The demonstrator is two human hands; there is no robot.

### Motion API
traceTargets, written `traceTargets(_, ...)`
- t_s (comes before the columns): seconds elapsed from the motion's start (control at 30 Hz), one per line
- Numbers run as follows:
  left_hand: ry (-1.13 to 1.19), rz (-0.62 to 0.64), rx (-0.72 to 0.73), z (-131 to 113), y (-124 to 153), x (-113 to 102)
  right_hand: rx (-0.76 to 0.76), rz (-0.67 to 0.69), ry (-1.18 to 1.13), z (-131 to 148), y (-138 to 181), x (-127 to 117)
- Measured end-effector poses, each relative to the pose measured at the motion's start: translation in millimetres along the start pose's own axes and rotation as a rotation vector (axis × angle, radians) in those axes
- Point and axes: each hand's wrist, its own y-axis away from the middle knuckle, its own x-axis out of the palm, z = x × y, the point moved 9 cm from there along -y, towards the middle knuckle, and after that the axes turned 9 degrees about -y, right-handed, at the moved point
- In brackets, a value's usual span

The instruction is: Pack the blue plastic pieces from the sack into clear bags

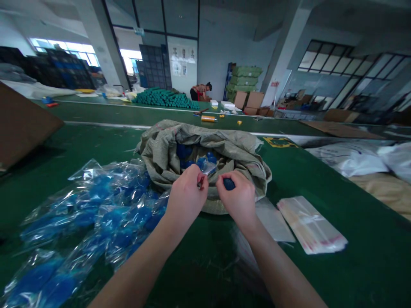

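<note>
My left hand is closed in a pinch over the near rim of a grey-green woven sack. What its fingers hold, if anything, is hidden. Beside it my right hand is curled around a dark blue rounded piece, mostly covered by the fingers. The two hands are slightly apart. Inside the rolled-down mouth of the sack lie several blue pieces, with a bit of clear plastic just beyond my fingertips. On the left, blue pieces in clear plastic bags form a loose heap.
A stack of flat clear bags lies right of the sack on the green table. A cardboard piece stands at left. Across the table are green rolls, an orange tube and a bending person. White sacks lie at right.
</note>
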Motion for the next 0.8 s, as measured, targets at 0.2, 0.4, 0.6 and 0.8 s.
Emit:
traceTargets(0.2,-0.025,-0.051,0.022,-5.5,0.3,-3.1,-0.009,0.012,-0.016,1.8,2.9,3.2)
traceTargets(0.4,0.187,0.041,-0.046,-1.6,-4.0,2.2,0.01,0.018,-0.043,1.9,2.2,2.2)
traceTargets(0.6,0.143,0.016,-0.016,-3.2,-3.1,-1.0,0.002,0.026,-0.023,5.0,1.7,1.3)
traceTargets(0.8,0.141,-0.191,0.078,-17.9,-0.8,-25.5,-0.01,-0.03,-0.051,14.0,-0.1,-11.9)
